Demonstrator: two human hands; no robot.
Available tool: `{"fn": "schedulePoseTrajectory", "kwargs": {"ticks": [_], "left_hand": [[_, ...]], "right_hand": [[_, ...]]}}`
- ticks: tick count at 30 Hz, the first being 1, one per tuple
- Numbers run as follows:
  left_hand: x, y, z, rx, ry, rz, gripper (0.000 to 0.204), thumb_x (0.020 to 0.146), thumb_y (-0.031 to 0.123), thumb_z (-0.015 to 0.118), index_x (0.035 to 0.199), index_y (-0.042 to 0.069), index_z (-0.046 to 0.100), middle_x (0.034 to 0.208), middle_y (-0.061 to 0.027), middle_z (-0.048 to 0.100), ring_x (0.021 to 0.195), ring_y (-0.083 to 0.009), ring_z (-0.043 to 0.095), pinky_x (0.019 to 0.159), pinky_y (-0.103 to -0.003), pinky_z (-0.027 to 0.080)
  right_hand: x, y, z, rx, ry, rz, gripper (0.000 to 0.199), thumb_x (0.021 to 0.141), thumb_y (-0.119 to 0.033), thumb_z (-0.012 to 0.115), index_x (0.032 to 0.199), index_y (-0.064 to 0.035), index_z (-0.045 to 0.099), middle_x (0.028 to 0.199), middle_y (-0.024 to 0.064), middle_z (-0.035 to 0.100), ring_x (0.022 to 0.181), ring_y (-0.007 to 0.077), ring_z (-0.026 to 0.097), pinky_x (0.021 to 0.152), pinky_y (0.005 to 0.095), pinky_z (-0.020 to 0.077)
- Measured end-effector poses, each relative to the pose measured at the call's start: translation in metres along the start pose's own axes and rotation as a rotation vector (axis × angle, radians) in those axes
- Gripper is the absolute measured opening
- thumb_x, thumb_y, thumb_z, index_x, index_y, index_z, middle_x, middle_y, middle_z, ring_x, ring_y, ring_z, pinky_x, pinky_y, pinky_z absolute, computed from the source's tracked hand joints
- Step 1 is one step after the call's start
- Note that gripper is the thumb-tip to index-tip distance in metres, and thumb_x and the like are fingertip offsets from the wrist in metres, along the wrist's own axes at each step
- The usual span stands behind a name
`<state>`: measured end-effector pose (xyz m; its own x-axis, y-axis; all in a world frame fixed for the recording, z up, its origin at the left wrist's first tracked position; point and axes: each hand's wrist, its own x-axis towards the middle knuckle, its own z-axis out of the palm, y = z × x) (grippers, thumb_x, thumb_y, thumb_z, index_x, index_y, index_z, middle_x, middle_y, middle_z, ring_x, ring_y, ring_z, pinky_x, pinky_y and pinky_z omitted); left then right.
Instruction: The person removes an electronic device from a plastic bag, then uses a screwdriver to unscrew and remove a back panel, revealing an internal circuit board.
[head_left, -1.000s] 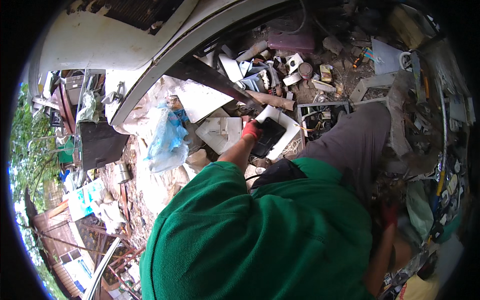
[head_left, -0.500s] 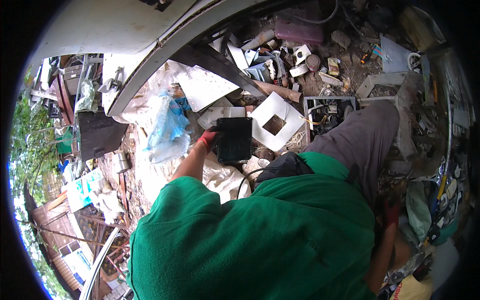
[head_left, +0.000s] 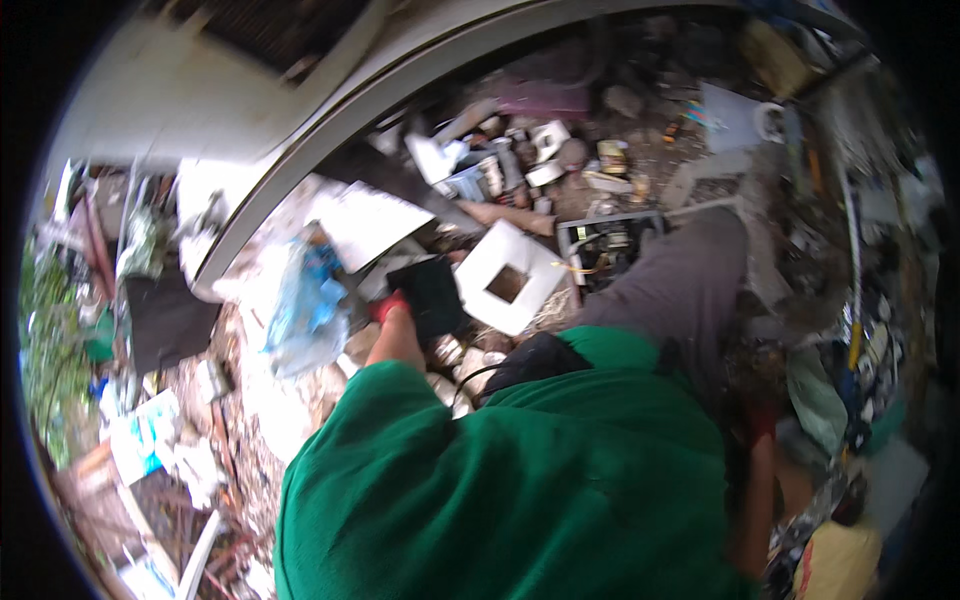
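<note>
My left hand [head_left: 388, 306], in a red glove, grips the left edge of a flat black rectangular plastic piece [head_left: 430, 297]. Most of its fingers are hidden by that piece. Just right of it lies a white square plate [head_left: 510, 277] with a square hole in the middle. Crumpled blue and clear plastic [head_left: 303, 312] is left of this hand. My right hand [head_left: 762, 422], also red-gloved, hangs low at the right beside my leg. Motion blur and shadow hide its fingers and anything in them.
An open box of electronic parts and wires [head_left: 612, 245] stands before my leg. Loose scrap and a brown tube [head_left: 508, 216] lie farther off. A large curved pale metal edge [head_left: 330, 112] arches over the upper left. A pale sack [head_left: 840, 562] is low at the right.
The whole view has shifted, so the ground things sit farther left and a little lower. The black piece stays in my left hand and now looks slightly tilted. The picture is blurrier.
</note>
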<state>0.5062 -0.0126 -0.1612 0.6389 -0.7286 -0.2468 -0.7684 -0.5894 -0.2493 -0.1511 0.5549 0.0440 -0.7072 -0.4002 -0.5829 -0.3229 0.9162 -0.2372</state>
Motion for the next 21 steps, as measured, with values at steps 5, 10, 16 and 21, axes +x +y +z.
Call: {"fn": "schedulePoseTrajectory", "kwargs": {"ticks": [5,10,16,21], "left_hand": [[-0.048,0.02,-0.009,-0.213,-0.161,0.149,0.096,0.079,0.071,0.055,0.141,0.001,0.037,0.144,-0.018,0.044,0.133,-0.0319,0.042,0.107,-0.042,0.037],[-0.051,0.019,-0.041,0.077,-0.398,0.087,0.082,0.083,0.07,0.048,0.131,0.004,0.052,0.135,-0.0154,0.053,0.128,-0.0297,0.048,0.105,-0.042,0.038],[-0.053,0.016,-0.055,0.415,-0.526,0.314,0.071,0.087,0.065,0.043,0.125,0.007,0.06,0.129,-0.0132,0.059,0.123,-0.0279,0.053,0.103,-0.042,0.041],[-0.192,0.071,-0.097,0.759,-0.592,1.001,0.061,0.089,0.056,0.046,0.117,0.005,0.065,0.122,-0.015,0.064,0.114,-0.0295,0.06,0.097,-0.041,0.044]], "right_hand": [[-0.026,0.011,-0.014,0.116,0.053,0.153,0.069,0.086,-0.046,0.063,0.134,0.0017,0.048,0.133,0.0264,0.051,0.124,0.0345,0.05,0.104,0.0412,0.0375],[-0.039,-0.021,-0.026,0.184,0.161,0.083,0.08,0.084,-0.038,0.065,0.144,0.0012,0.03,0.144,0.0256,0.038,0.134,0.0346,0.039,0.111,0.0388,0.0302],[-0.012,-0.005,-0.031,0.28,0.376,0.05,0.075,0.087,-0.03,0.064,0.146,-0.0001,0.028,0.145,0.0241,0.038,0.136,0.0349,0.036,0.112,0.0389,0.0295],[-0.02,-0.008,-0.071,0.348,0.374,0.031,0.083,0.085,-0.036,0.067,0.147,0.0004,0.026,0.148,0.023,0.034,0.138,0.034,0.033,0.112,0.0378,0.0275]]}}
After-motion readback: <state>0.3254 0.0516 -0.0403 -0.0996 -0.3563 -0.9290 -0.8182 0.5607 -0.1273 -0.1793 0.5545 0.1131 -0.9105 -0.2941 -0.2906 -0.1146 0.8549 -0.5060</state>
